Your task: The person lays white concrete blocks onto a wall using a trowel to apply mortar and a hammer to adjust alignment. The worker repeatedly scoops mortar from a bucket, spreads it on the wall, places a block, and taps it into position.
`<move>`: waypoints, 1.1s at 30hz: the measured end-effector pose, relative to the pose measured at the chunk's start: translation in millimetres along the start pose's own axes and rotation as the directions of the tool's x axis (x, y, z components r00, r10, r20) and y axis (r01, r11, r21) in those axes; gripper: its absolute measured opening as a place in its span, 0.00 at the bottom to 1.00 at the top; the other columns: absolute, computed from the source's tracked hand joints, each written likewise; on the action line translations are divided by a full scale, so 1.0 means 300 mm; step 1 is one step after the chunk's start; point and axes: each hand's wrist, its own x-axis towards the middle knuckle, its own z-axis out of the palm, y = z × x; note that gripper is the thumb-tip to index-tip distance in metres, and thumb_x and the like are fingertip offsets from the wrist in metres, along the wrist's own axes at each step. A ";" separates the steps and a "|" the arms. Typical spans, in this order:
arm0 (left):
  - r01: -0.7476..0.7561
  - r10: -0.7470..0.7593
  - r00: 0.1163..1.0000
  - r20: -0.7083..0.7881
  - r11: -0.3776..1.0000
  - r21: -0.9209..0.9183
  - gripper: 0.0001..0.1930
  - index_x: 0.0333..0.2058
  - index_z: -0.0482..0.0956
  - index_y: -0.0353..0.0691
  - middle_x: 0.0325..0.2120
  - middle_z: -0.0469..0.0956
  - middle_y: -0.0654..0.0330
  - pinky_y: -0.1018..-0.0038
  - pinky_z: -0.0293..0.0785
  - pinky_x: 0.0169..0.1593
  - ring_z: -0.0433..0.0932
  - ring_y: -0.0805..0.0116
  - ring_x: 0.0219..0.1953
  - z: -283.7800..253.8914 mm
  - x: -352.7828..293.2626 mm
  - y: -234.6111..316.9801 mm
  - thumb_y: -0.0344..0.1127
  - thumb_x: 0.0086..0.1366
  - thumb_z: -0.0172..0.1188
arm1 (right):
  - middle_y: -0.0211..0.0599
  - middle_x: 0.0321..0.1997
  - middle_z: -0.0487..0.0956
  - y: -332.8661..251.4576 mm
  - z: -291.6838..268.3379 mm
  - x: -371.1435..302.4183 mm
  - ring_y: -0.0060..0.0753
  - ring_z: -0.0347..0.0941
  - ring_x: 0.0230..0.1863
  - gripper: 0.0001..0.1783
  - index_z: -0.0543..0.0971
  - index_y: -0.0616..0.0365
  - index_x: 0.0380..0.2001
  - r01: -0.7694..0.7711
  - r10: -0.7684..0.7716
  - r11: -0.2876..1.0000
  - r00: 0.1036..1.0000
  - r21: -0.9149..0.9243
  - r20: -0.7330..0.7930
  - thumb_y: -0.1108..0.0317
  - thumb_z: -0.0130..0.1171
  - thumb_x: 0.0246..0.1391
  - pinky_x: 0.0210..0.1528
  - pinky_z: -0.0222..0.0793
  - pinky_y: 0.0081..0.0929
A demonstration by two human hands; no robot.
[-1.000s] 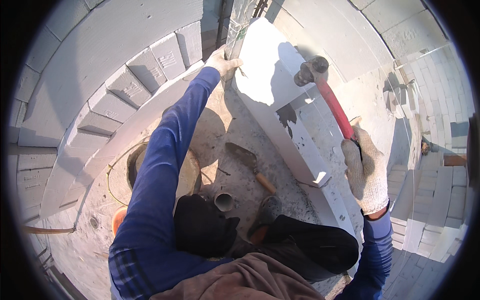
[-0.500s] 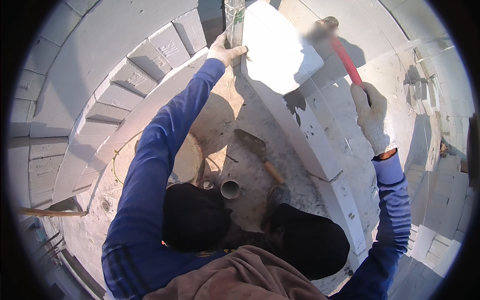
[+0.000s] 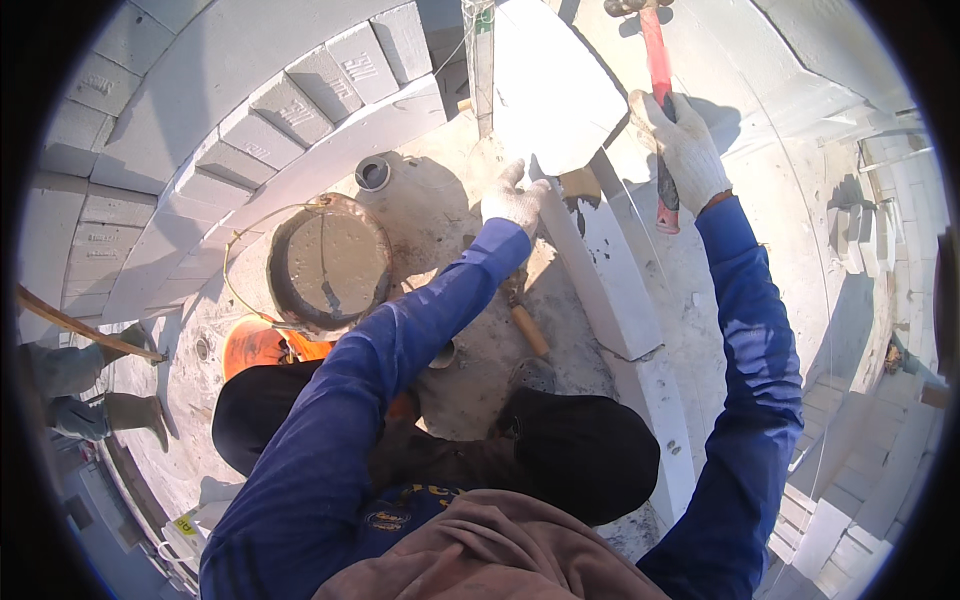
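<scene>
My right hand (image 3: 684,152), in a pale knit glove, is closed round the red handle of a hammer (image 3: 657,60); its metal head is at the upper edge of the view. My left hand (image 3: 514,203), also gloved, has its fingers apart against the near end of a bright white block (image 3: 555,85). That block sits at the far end of a low wall of white blocks (image 3: 610,290), with grey mortar patches by the joint. Below my left forearm lies a trowel with a wooden handle (image 3: 530,331); its blade is mostly hidden by the arm.
A bucket of wet grey mortar (image 3: 335,255) stands left of my arm, with an orange bucket (image 3: 250,345) nearer. A short pipe (image 3: 373,174) rises from the floor. White blocks (image 3: 290,110) line the left. Another person's boots (image 3: 135,412) show at far left. A thin string runs along the wall.
My left hand has come off the upright post and moved right and nearer, to the block's near end. My right hand has shifted left and farther away with the hammer, holding it higher up the handle.
</scene>
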 end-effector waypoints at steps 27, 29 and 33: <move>0.259 -0.251 0.965 0.079 0.958 -0.122 0.26 0.69 0.67 0.30 0.60 0.77 0.46 0.71 0.71 0.62 0.77 0.57 0.59 0.212 -0.035 0.057 0.26 0.73 0.52 | 0.30 0.28 0.71 0.046 -0.016 0.140 0.27 0.65 0.32 0.30 0.81 0.69 0.38 0.170 -0.116 0.950 0.971 -0.260 0.210 0.44 0.65 0.64 0.40 0.68 0.32; 0.287 -0.279 0.958 0.066 0.919 -0.272 0.28 0.69 0.67 0.30 0.61 0.77 0.46 0.70 0.70 0.64 0.75 0.55 0.61 0.226 -0.041 0.058 0.27 0.71 0.54 | 0.28 0.28 0.69 0.046 -0.017 0.146 0.25 0.63 0.32 0.30 0.79 0.69 0.38 0.154 -0.101 0.947 0.976 -0.283 0.195 0.45 0.65 0.64 0.40 0.67 0.30; 0.239 -0.238 0.971 0.028 0.960 -0.146 0.31 0.70 0.65 0.29 0.66 0.72 0.44 0.67 0.64 0.71 0.70 0.51 0.68 0.261 -0.033 0.022 0.30 0.70 0.56 | 0.27 0.29 0.70 -0.008 -0.017 0.125 0.23 0.65 0.34 0.29 0.77 0.66 0.36 0.039 0.012 0.957 0.985 -0.287 0.173 0.44 0.66 0.62 0.39 0.65 0.27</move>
